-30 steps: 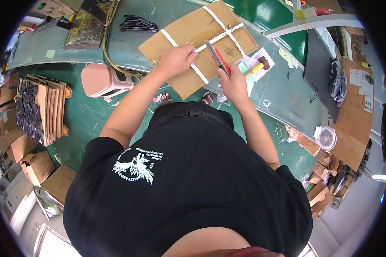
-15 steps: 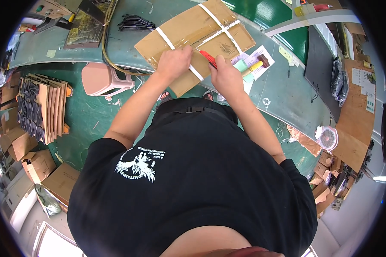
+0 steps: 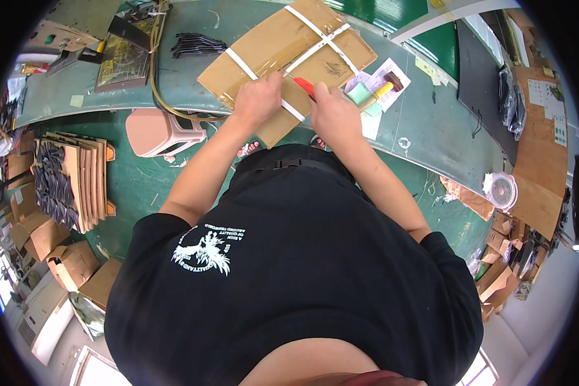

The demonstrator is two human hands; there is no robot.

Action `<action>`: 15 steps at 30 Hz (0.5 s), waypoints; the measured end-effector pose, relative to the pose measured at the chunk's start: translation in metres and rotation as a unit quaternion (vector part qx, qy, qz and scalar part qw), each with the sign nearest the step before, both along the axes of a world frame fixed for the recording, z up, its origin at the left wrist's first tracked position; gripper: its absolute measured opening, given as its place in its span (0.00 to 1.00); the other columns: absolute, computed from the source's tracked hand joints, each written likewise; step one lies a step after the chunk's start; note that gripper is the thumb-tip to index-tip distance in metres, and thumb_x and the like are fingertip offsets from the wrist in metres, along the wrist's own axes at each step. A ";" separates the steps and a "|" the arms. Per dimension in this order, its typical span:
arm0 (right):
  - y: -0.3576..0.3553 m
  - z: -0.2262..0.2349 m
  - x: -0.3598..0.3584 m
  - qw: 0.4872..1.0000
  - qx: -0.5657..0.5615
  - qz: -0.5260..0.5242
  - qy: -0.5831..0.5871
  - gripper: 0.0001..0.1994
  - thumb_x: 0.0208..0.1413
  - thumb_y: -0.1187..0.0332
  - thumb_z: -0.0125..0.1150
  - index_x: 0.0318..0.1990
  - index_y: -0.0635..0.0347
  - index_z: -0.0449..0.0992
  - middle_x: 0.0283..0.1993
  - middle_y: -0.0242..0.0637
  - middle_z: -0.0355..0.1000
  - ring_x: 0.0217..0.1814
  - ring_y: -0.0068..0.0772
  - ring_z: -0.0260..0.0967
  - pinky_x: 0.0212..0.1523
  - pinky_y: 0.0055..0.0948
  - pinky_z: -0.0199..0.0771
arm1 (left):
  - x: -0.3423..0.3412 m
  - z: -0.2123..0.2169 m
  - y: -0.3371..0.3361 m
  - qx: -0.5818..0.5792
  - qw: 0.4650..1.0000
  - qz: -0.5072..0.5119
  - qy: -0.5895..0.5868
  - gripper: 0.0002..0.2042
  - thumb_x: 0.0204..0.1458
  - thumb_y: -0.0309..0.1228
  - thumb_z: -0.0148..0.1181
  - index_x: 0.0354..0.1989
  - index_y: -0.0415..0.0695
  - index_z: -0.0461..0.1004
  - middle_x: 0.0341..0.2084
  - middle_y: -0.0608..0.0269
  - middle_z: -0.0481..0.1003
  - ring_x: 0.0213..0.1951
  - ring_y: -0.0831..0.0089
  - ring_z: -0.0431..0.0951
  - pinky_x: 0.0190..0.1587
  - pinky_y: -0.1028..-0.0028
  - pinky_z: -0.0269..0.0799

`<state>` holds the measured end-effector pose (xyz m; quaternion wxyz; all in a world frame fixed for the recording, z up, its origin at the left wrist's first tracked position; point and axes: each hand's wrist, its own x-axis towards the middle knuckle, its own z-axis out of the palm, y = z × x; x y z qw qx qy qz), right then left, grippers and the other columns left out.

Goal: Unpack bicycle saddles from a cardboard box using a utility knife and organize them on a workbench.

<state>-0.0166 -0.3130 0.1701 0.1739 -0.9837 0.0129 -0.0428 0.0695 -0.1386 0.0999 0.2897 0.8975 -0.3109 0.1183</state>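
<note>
A flat brown cardboard box (image 3: pixel 257 48) lies on the bench, its near corner reaching past the front edge. White straps (image 3: pixel 240 61) cross its top. My left hand (image 3: pixel 258 101) is closed on the near part of the box, beside a strap. Its fingertips are pinched together, but what they hold is hidden. My right hand (image 3: pixel 336 116) is wrapped round a red-handled knife (image 3: pixel 304 85), which points left along the box top. The thin tip ends close to my left fingertips.
Right of the box lie papers (image 3: pixel 386 96) and a yellow-handled tool (image 3: pixel 383 90). Black strips (image 3: pixel 198 45) lie behind it to the left. A pink stool (image 3: pixel 151 132) and stacked boards (image 3: pixel 90 180) stand left. A small fan (image 3: pixel 500 191) is at the right.
The whole view has shifted and turned slightly. Both hands stay at the box, with the knife still in my right hand and its tip near my left fingers.
</note>
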 end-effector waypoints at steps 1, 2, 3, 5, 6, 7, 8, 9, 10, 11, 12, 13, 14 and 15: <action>0.000 -0.001 0.004 1.000 -0.010 0.010 -0.013 0.11 0.62 0.63 0.61 0.38 0.58 0.67 0.34 0.49 0.73 0.30 0.57 0.75 0.29 0.49 0.76 | 0.001 0.001 -0.001 -0.005 1.000 0.004 -0.005 0.03 0.58 0.28 0.56 0.33 0.43 0.72 0.22 0.51 0.79 0.24 0.52 0.81 0.26 0.56 0.78; 0.001 -0.001 0.003 1.000 -0.010 0.006 -0.013 0.11 0.62 0.63 0.61 0.38 0.58 0.67 0.34 0.49 0.73 0.30 0.57 0.75 0.29 0.49 0.76 | 0.002 0.004 0.000 -0.008 1.000 0.010 -0.009 0.03 0.58 0.28 0.56 0.33 0.43 0.72 0.21 0.51 0.79 0.23 0.53 0.82 0.25 0.57 0.78; 0.000 -0.001 0.002 1.000 -0.009 0.004 -0.018 0.11 0.62 0.63 0.61 0.38 0.58 0.67 0.33 0.48 0.73 0.30 0.56 0.75 0.29 0.49 0.76 | 0.002 0.006 0.001 -0.008 1.000 0.005 -0.010 0.03 0.58 0.28 0.56 0.33 0.43 0.72 0.21 0.51 0.79 0.23 0.53 0.82 0.25 0.57 0.78; -0.002 0.000 -0.008 1.000 -0.009 0.001 -0.022 0.10 0.62 0.63 0.61 0.38 0.58 0.68 0.33 0.47 0.73 0.30 0.56 0.75 0.29 0.48 0.76 | -0.002 0.010 0.003 0.016 1.000 -0.009 -0.004 0.03 0.58 0.28 0.56 0.33 0.43 0.72 0.21 0.52 0.78 0.24 0.54 0.82 0.25 0.57 0.78; -0.006 0.003 -0.021 1.000 -0.006 -0.007 0.000 0.09 0.63 0.64 0.59 0.39 0.58 0.68 0.34 0.48 0.73 0.29 0.55 0.76 0.29 0.48 0.77 | -0.002 0.009 0.005 0.015 1.000 -0.008 -0.004 0.03 0.58 0.28 0.56 0.33 0.43 0.72 0.21 0.52 0.78 0.24 0.54 0.82 0.25 0.57 0.78; -0.007 0.003 -0.027 1.000 -0.004 -0.015 0.022 0.08 0.63 0.64 0.58 0.40 0.58 0.68 0.35 0.50 0.73 0.29 0.54 0.77 0.29 0.48 0.78 | -0.002 0.008 0.007 0.008 1.000 -0.014 -0.010 0.03 0.58 0.27 0.56 0.32 0.43 0.72 0.20 0.52 0.78 0.23 0.53 0.82 0.25 0.57 0.78; -0.007 0.003 -0.028 1.000 -0.007 -0.018 0.023 0.08 0.63 0.64 0.58 0.40 0.58 0.68 0.35 0.50 0.73 0.29 0.54 0.77 0.29 0.48 0.78 | -0.003 0.007 0.006 -0.002 1.000 -0.023 -0.015 0.03 0.58 0.27 0.56 0.32 0.43 0.71 0.20 0.52 0.78 0.23 0.53 0.82 0.25 0.57 0.78; -0.005 0.002 -0.028 1.000 -0.001 -0.020 0.012 0.08 0.63 0.64 0.58 0.39 0.58 0.68 0.35 0.49 0.73 0.29 0.54 0.77 0.29 0.48 0.78 | -0.002 0.006 0.005 -0.005 1.000 -0.026 -0.014 0.03 0.58 0.27 0.56 0.32 0.43 0.71 0.20 0.52 0.78 0.23 0.53 0.82 0.25 0.57 0.78; -0.003 0.002 -0.027 1.000 0.005 -0.022 0.002 0.08 0.63 0.65 0.58 0.39 0.58 0.68 0.35 0.49 0.73 0.29 0.54 0.77 0.29 0.48 0.78 | 0.000 0.004 0.006 -0.006 1.000 -0.012 -0.019 0.04 0.58 0.28 0.57 0.32 0.43 0.71 0.20 0.52 0.78 0.22 0.53 0.81 0.25 0.58 0.78; 0.001 0.001 -0.020 1.000 0.002 -0.027 0.002 0.08 0.63 0.65 0.58 0.39 0.58 0.68 0.35 0.49 0.73 0.29 0.54 0.77 0.29 0.48 0.78 | 0.003 0.002 0.005 -0.007 1.000 -0.003 -0.026 0.04 0.58 0.28 0.57 0.31 0.44 0.71 0.19 0.52 0.78 0.22 0.53 0.81 0.24 0.58 0.78; 0.006 -0.001 -0.009 1.000 -0.003 -0.024 -0.008 0.08 0.63 0.65 0.58 0.39 0.58 0.68 0.35 0.49 0.73 0.29 0.54 0.77 0.28 0.48 0.78 | 0.007 -0.001 0.005 -0.009 1.000 -0.008 -0.025 0.04 0.58 0.28 0.57 0.31 0.44 0.71 0.19 0.52 0.78 0.22 0.53 0.81 0.24 0.58 0.78; 0.008 -0.002 -0.004 1.000 -0.008 -0.021 -0.017 0.08 0.63 0.65 0.59 0.39 0.58 0.68 0.35 0.49 0.73 0.29 0.54 0.77 0.28 0.48 0.78 | 0.011 -0.005 0.005 -0.016 0.999 -0.004 -0.029 0.04 0.58 0.28 0.57 0.31 0.44 0.71 0.19 0.52 0.78 0.22 0.53 0.81 0.24 0.58 0.78; 0.008 -0.002 -0.003 1.000 -0.009 -0.023 -0.017 0.08 0.63 0.65 0.59 0.39 0.58 0.68 0.35 0.49 0.73 0.29 0.54 0.77 0.28 0.48 0.78 | 0.014 -0.005 0.005 -0.021 0.999 0.003 -0.033 0.04 0.58 0.28 0.58 0.32 0.44 0.71 0.20 0.52 0.78 0.21 0.53 0.81 0.24 0.58 0.78; 0.007 -0.002 -0.004 1.000 -0.010 -0.024 -0.010 0.08 0.63 0.65 0.59 0.39 0.58 0.68 0.34 0.49 0.73 0.29 0.54 0.77 0.28 0.48 0.78 | 0.013 -0.005 0.006 -0.022 0.999 0.002 -0.032 0.04 0.58 0.28 0.58 0.32 0.44 0.71 0.20 0.52 0.78 0.21 0.53 0.81 0.24 0.58 0.78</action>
